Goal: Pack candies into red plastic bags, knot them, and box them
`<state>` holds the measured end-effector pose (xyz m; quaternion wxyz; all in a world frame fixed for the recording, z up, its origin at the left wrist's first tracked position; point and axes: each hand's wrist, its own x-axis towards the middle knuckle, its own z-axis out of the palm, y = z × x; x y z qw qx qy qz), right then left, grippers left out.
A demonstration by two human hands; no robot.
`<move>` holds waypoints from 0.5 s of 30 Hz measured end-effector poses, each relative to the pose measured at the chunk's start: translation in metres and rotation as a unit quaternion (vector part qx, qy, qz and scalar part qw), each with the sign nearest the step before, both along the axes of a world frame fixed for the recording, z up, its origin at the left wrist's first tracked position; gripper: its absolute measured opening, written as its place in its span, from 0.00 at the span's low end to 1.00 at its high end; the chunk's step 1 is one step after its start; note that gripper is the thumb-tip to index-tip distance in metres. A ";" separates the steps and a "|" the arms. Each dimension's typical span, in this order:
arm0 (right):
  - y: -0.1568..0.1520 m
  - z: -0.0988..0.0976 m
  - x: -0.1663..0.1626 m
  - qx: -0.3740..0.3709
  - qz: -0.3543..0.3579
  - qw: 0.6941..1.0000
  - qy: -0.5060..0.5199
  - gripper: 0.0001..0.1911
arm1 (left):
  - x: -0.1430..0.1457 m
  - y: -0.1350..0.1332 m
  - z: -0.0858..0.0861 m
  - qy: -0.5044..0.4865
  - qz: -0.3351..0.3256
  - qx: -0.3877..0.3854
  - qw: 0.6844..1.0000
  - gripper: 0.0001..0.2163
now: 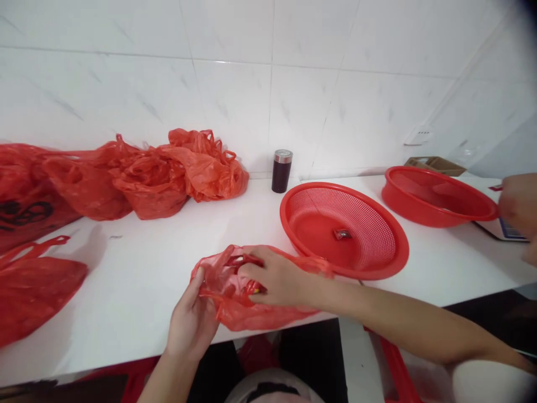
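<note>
Two hands of yours meet at an open red plastic bag (262, 320) near the front edge of the white tabletop (138, 302). Your left hand (193, 313) pinches the bag's left rim, thumb on the inside and the other fingers behind the film. Your right hand (274, 277) reaches into the mouth with its fingers curled down at a red packet (253, 288) showing a bit of yellow; you cannot tell from here whether they grip it. Off to your left lies a red bag with loop handles (37, 291), cut by the view's edge.

Just beyond your right hand sits a red colander (388, 267), perforated round its sides, with a small dark-and-red wrapped piece (342, 234) on its floor. To its right, another person's blurred hand (518, 201) is at the rim of a red basin (419, 206). Farther back you have a dark tumbler (281, 172) with a silvery top, a row of bunched red bags (155, 184) along the tiled wall (235, 95), and a cardboard box (438, 165) behind the basin.
</note>
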<state>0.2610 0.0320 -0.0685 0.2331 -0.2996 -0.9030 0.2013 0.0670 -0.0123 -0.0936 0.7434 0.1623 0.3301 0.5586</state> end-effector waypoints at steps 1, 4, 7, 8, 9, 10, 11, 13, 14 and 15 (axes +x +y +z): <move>0.004 -0.017 -0.005 0.026 0.007 0.999 -0.025 0.16 | -0.002 0.001 0.000 0.003 0.008 0.010 1.000 0.10; 0.019 -0.048 -0.008 0.044 0.015 0.996 -0.081 0.20 | -0.013 0.003 0.000 0.032 0.058 0.026 0.998 0.11; 0.028 -0.046 -0.005 0.012 0.005 0.992 -0.123 0.22 | -0.024 0.004 -0.001 0.056 0.103 0.020 0.993 0.11; 0.030 -0.041 -0.004 0.000 -0.001 0.991 -0.137 0.24 | -0.027 0.005 0.000 0.061 0.117 0.026 0.991 0.11; 0.031 -0.034 -0.002 -0.009 -0.012 0.989 -0.148 0.26 | -0.031 0.006 0.000 0.067 0.132 0.039 0.988 0.11; 0.032 -0.026 0.000 -0.014 -0.026 0.988 -0.152 0.29 | -0.034 0.007 0.002 0.075 0.148 0.055 0.985 0.10; 0.033 -0.017 0.003 -0.018 -0.043 0.988 -0.150 0.32 | -0.038 0.008 0.004 0.083 0.161 0.068 0.981 0.11; 0.033 0.009 0.010 -0.034 -0.070 0.986 -0.144 0.35 | -0.047 0.011 0.009 0.096 0.190 0.078 0.974 0.13; 0.032 0.024 0.015 -0.045 -0.076 0.985 -0.145 0.35 | -0.052 0.012 0.013 0.097 0.206 0.071 0.971 0.14; 0.031 0.040 0.021 -0.058 -0.079 0.984 -0.148 0.36 | -0.057 0.013 0.017 0.096 0.221 0.062 0.968 0.15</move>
